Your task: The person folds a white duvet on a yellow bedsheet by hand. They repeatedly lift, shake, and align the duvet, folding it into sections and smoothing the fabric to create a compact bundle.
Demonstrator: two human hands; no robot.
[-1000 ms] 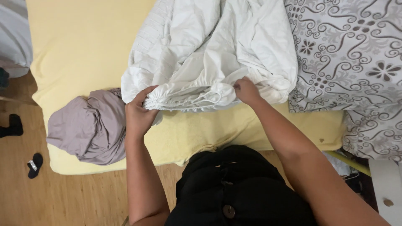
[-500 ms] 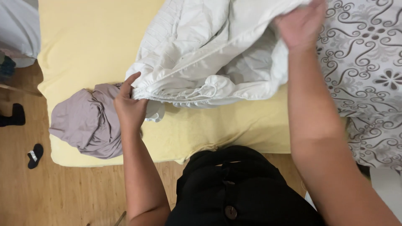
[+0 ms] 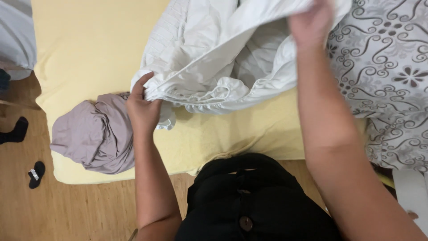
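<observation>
Bunched sheet [image 3: 223, 58] lies on the mattress [image 3: 89, 49], centre toward 12 o'clock. Left hand [image 3: 142, 109] at its 8 o'clock corner; right hand [image 3: 312, 22] at its 1 o'clock edge. Crumpled garment [image 3: 93, 134] on mattress at 9 o'clock, just beside left hand. Patterned bedding [image 3: 383, 80] at 3 o'clock. Floor [image 3: 67, 209] at 7 o'clock.

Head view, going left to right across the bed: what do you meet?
Black sock on the floor → crumpled mauve garment → left hand gripping the white sheet → right hand lifting it → grey swirl-patterned bedding.
</observation>
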